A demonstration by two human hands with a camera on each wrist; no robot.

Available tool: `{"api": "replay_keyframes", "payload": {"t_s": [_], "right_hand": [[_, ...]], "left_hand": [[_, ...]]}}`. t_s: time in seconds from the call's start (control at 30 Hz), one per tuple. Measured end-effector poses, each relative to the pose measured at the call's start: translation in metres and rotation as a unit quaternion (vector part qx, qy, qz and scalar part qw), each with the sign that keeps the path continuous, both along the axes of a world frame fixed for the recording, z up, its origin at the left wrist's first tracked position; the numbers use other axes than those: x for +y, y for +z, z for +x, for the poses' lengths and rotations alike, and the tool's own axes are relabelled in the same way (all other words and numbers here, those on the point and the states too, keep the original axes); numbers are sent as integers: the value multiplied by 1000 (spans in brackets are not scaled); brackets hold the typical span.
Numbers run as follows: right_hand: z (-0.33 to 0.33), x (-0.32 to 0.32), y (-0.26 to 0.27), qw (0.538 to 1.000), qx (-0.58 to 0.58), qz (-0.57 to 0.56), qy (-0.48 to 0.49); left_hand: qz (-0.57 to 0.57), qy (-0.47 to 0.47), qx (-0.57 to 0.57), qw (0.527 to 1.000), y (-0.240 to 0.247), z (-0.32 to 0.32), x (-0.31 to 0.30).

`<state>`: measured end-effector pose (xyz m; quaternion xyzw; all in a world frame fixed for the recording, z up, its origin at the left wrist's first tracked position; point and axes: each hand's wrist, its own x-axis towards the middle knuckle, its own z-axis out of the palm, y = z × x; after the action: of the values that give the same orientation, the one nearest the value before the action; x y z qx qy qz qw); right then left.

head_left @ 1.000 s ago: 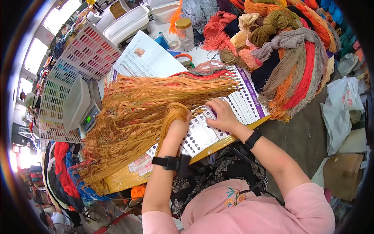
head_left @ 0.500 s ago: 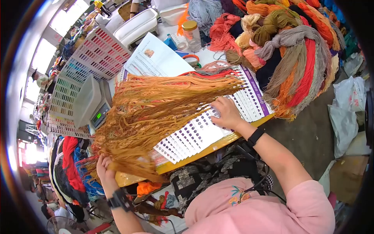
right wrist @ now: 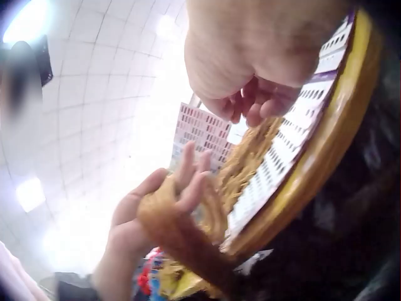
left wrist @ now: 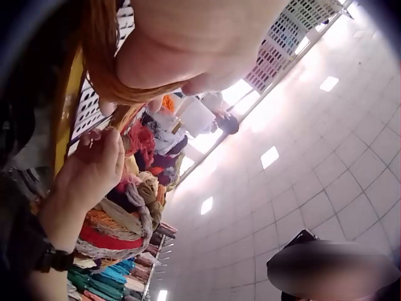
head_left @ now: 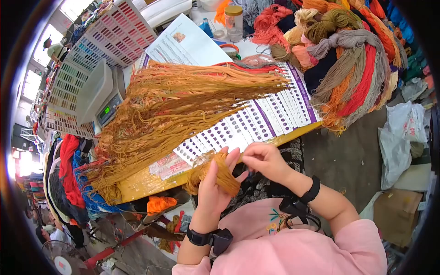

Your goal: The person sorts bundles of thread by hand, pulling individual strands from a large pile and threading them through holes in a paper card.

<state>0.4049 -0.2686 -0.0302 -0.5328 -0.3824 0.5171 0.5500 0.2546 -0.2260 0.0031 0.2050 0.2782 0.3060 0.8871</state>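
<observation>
"What does the right wrist view add?"
"I see the ochre yarn hank (right wrist: 166,216) looped round the left hand (head_left: 212,190), fingers mostly straight. Only the head view gives me the digital scale (head_left: 106,111)."
"Changed?"
"The left hand swung in from far left; the right hand (head_left: 270,161) left the punched cards (head_left: 233,135). Its fingers are curled; I can't tell if they pinch a strand."
"The hank?"
"Loosely bundled, at the yellow tabletop's (head_left: 133,189) near edge."
</observation>
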Motion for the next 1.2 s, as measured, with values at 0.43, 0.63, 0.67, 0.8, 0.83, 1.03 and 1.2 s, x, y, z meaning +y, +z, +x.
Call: {"api": "replay_keyframes", "payload": {"t_s": [0.43,0.63,0.67,0.8,0.83,1.03,1.2], "right_hand": [[-16,1,30,988,103,-93,63],[-13,0,26,980,170,-96,40],[-14,0,27,982,157,-95,53],[-15,1,29,984,143,-85,67],[-14,0,28,983,149,-82,62],[-11,-3,19,967,251,-6,37],[-9,-4,20,965,258,-17,30]], "left_hand": [[45,-15,-11,999,4,3,-8],[57,-12,10,998,4,3,-6],[68,-15,23,997,2,3,-6],[57,2,5,998,-1,3,-5],[61,9,27,998,3,4,-5],[67,35,64,995,0,3,-1],[72,45,68,994,1,4,-1]]}}
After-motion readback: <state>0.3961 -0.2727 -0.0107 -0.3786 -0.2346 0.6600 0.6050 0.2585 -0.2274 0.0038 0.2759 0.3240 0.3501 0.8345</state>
